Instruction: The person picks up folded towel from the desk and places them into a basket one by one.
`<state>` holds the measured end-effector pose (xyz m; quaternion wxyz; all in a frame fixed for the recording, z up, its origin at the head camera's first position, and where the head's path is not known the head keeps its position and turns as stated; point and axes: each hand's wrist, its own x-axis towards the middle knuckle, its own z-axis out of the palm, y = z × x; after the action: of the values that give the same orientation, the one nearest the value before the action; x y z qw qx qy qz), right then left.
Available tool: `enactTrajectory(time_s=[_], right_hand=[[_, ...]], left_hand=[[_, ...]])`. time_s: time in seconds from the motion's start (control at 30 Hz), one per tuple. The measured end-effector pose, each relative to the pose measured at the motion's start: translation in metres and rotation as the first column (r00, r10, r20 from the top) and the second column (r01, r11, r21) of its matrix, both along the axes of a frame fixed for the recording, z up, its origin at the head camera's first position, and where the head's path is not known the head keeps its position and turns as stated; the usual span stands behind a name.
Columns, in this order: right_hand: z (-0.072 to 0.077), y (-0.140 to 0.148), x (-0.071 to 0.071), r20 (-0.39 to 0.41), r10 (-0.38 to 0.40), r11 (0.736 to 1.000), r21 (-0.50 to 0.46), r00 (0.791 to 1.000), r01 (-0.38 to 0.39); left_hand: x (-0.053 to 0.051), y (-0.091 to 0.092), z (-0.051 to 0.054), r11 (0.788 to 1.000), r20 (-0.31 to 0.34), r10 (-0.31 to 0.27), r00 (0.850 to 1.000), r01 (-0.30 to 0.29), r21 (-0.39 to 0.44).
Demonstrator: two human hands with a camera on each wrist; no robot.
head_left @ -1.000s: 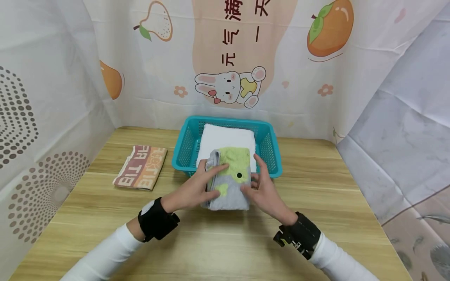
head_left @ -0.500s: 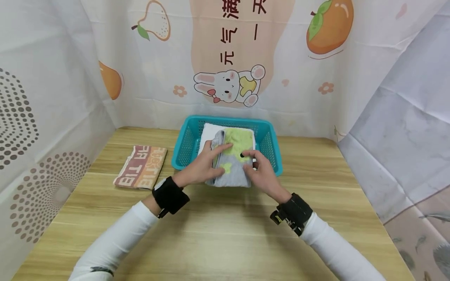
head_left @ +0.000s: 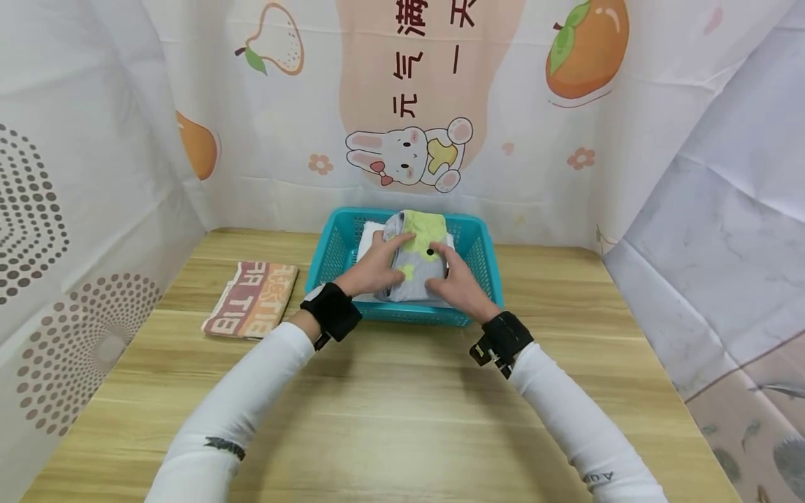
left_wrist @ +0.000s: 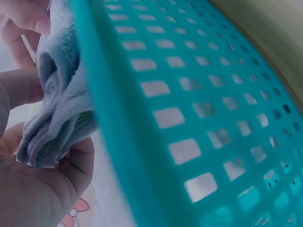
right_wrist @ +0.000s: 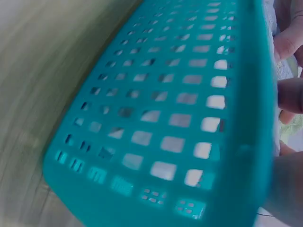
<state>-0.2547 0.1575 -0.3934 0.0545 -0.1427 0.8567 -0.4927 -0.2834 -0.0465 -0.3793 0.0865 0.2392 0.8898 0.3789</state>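
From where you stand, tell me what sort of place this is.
Likely a small, makeshift tabletop recording booth, perhaps set up indoors: a wood-grain table enclosed on three sides by printed hangings, and a person wearing black wrist bands that appear to carry devices.

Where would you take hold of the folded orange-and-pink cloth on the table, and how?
The cloth is probably best pinched, top and underside, along its straight right edge, coming from the side of the basket: it lies flat on the table, and its left edge looks less even.
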Motion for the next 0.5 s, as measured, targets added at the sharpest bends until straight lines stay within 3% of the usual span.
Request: enactTrajectory(time_s=[0.23,0.5], right_hand=[[-0.017,0.000,-0.014,0.041,0.022,0.994,0.106,0.999,-0.026],[-0.026,-0.003,-0.018,0.077,0.054,0.981,0.184,0.996,-0.067]], left_hand=[[-0.013,0.006,-0.020,0.994,0.030,0.012,0.999,-0.009,-0.105],[-0.011,0.003,-0.036,0.982,0.054,0.030,0.998,-0.019,-0.187]])
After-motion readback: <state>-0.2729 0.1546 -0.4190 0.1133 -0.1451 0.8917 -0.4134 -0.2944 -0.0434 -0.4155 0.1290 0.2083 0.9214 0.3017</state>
